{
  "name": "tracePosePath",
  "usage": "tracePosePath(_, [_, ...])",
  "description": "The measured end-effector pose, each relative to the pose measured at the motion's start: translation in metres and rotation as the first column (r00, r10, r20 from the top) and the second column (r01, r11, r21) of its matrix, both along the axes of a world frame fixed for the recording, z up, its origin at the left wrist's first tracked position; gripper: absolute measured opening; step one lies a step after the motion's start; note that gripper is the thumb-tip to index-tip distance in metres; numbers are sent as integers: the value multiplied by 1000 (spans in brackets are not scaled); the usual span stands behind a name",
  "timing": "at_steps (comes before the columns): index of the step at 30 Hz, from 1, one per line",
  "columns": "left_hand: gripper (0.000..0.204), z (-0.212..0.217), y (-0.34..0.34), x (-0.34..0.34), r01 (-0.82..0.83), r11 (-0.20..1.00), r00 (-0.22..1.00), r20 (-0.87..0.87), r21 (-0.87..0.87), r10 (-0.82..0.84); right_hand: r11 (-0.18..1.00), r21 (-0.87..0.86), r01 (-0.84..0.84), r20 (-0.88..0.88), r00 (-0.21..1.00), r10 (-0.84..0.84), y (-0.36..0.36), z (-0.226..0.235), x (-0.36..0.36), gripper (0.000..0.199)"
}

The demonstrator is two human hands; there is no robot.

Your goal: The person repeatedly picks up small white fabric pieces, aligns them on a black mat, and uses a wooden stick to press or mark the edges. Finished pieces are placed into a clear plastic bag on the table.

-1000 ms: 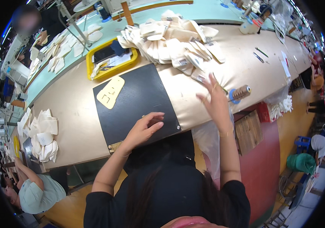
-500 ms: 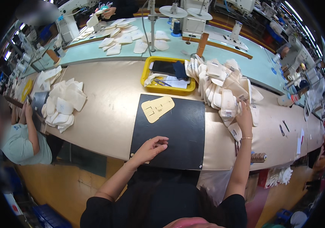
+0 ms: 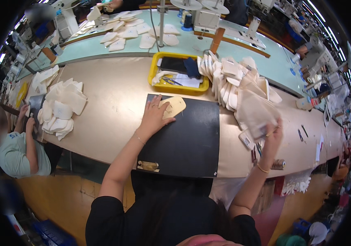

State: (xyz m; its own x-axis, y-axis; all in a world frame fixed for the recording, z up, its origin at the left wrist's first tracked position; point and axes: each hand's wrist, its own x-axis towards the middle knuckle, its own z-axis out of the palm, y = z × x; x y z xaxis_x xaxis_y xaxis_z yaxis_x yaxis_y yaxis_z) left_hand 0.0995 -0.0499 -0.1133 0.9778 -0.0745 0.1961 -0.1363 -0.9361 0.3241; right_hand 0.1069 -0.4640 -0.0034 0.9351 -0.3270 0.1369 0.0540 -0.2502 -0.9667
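Observation:
Over the left part of a pale yellow template point(image 3: 177, 105) with small cut-outs lies my left hand point(image 3: 154, 116). Its fingers and thumb grip the template, which rests on a black mat point(image 3: 196, 143). My right hand point(image 3: 272, 139) is closed on the lower corner of a cream fabric piece point(image 3: 254, 110), somewhat smeared by motion. That piece hangs raised in front of a heap of cream fabric pieces point(image 3: 228, 88) on the right. A small patterned patch point(image 3: 148, 165) sits at the mat's near left corner.
Behind the mat stands a yellow tray point(image 3: 179, 88) holding a dark flat object, cloth and paper. Small tools point(image 3: 302, 133) and a brown thread cone point(image 3: 278, 164) lie right. Another fabric heap point(image 3: 62, 108) lies left, beside a co-worker point(image 3: 23, 151). Sewing machines line the far table.
My left hand has moved forward from above the mat onto the template. My right hand has pulled a fabric piece off the heap toward me. The whole view has shifted slightly.

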Motion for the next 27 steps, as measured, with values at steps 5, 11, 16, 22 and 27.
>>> tracePosePath(5, [57, 0, 2, -14, -9, 999, 999, -34, 52, 11, 783, 603, -153, -107, 957, 269, 103, -76, -3, 56])
tracePosePath(11, [70, 19, 19, -46, -240, 958, 970, -71, -155, 231, 940, -270, -210, -3, 976, 217, 154, -111, -17, 62])
tracePosePath(16, [83, 23, 33, -88, -362, 751, 932, -200, -552, 302, 794, -555, -246, 77, 936, 344, 143, -102, -24, 66])
tracePosePath(22, [70, 22, -26, -94, -406, -332, 892, -289, -852, -348, 823, -504, -262, 10, 951, 309, 149, -95, -24, 62])
tracePosePath(27, [67, 20, -35, -53, -341, -323, 932, -274, -883, -235, 836, -475, -275, -3, 951, 311, 170, -89, -44, 44])
